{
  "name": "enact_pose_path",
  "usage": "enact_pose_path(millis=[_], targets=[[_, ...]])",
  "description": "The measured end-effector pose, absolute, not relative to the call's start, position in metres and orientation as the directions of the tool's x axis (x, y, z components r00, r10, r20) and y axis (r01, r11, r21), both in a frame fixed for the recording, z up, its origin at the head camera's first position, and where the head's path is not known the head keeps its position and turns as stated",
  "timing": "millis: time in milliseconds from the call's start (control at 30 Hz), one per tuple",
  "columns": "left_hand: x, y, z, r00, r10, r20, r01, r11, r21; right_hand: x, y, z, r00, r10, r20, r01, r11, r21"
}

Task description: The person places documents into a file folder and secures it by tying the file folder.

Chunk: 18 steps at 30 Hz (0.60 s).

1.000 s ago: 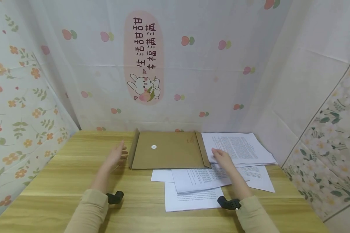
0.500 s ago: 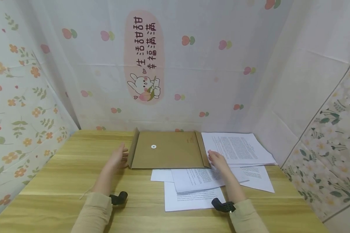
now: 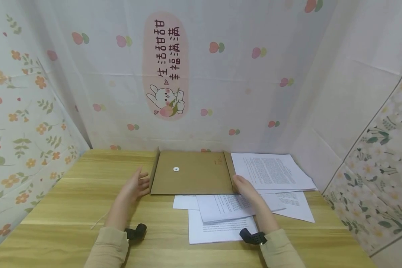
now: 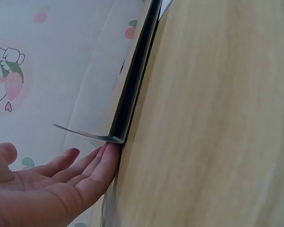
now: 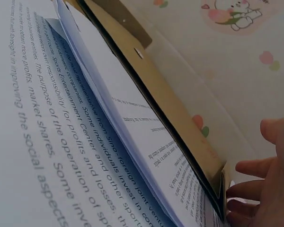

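Brown envelope [image 3: 201,180] lies at back of table [image 3: 87,201], just in front of the curtain [image 3: 258,93]. Its long axis runs L-R, i.e. straight from one hand to the other, so envelope is to the R of L hand [image 3: 134,187] & to the L of R hand [image 3: 246,188]. Neither hand's clearly nearer: each is at a short end.

L hand: grasping nothing, fingers fairly straight, tips up against envelope's L end by the L flap [image 3: 155,165], thumb well apart (per L wrist view). R hand: also no grip, fingers relaxed, tips at envelope's R end by the R flap [image 3: 229,165], thumb apart too. Both flaps stand up at an angle from the envelope, approx. parallel to its short sides.

White button [image 3: 176,169] is on envelope's upper face, nearer L end. Paper stack [image 3: 274,171] is just R of envelope, behind R hand; loose papers [image 3: 221,231] spread along envelope's front edge, mostly toward its R half. How far they run under it, can't tell. Thin string [image 3: 99,220] shows well L & front of envelope, by L forearm; where it leads is hidden.
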<state>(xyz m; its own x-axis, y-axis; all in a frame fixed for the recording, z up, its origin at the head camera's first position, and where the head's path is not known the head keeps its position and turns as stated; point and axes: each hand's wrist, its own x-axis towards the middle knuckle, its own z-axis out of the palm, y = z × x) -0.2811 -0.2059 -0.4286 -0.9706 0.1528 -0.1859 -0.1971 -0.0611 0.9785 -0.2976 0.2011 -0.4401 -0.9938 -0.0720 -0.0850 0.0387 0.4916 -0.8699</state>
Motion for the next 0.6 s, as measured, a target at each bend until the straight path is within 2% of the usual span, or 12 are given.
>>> enact_pose_path(millis=[333, 600], targets=[[-0.280, -0.209, -0.429, -0.961, 0.194, -0.198, -0.217, -0.079, 0.973, -0.295, 0.194, -0.443, -0.993, -0.103, -0.052, -0.017, 0.573, -0.820], [-0.282, -0.208, -0.431, -0.962, 0.138, -0.234, -0.238, -0.013, 0.971, -0.293, 0.189, -0.442, -0.993, -0.113, -0.023, -0.051, 0.605, -0.795]])
